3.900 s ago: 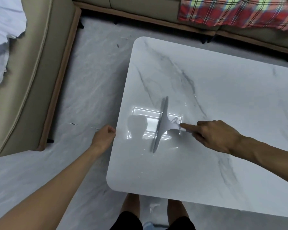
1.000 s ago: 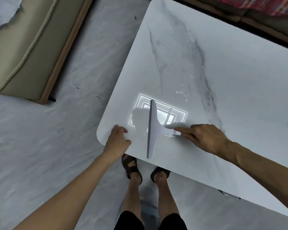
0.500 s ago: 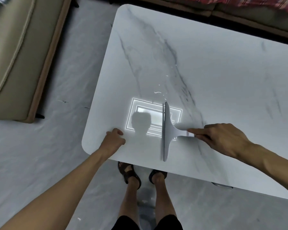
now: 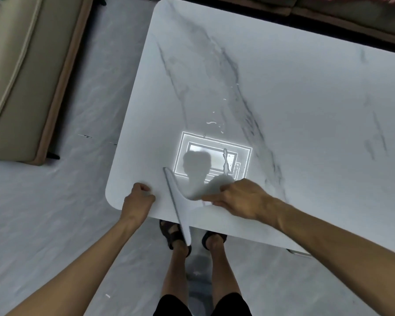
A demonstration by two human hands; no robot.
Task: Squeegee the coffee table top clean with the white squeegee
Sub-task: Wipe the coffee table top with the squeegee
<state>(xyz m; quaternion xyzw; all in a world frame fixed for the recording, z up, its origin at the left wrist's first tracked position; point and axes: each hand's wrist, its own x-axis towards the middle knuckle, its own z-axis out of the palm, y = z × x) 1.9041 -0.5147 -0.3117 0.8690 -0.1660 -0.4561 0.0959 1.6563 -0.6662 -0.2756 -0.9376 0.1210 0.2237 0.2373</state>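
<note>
The white marble coffee table top fills the upper right of the head view. My right hand grips the handle of the white squeegee, with the forefinger stretched along it. The blade lies near the table's front left corner and its lower end hangs past the front edge. My left hand rests on that corner, fingers curled over the rim. Small water streaks and droplets lie on the top behind the blade, near a bright reflection of a ceiling light.
A beige sofa with a wooden base stands at the left across a strip of grey marble floor. Another sofa base runs along the far side of the table. My legs and sandalled feet stand below the front edge.
My right hand has pulled the squeegee left and toward me, so the blade now overhangs the front edge. A water streak is left behind it. My left hand stays on the corner.
</note>
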